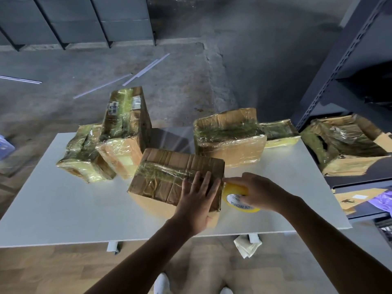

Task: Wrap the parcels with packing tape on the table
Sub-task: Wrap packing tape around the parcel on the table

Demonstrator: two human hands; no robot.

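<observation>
The person's left hand (pixel 199 198) and right hand (pixel 258 192) are showing bare. Back from the grip, the left forearm (pixel 148 251) and right forearm (pixel 331 236) are also running uncovered, right to the bottom edge of the view. Well behind the grip, low between the forearms, the person is wearing white shoes: the left shoe (pixel 161 283) is showing its rounded toe, and the right shoe (pixel 226 290) is being cropped by the edge. The legs above them are blurring too much to tell their clothing.
</observation>
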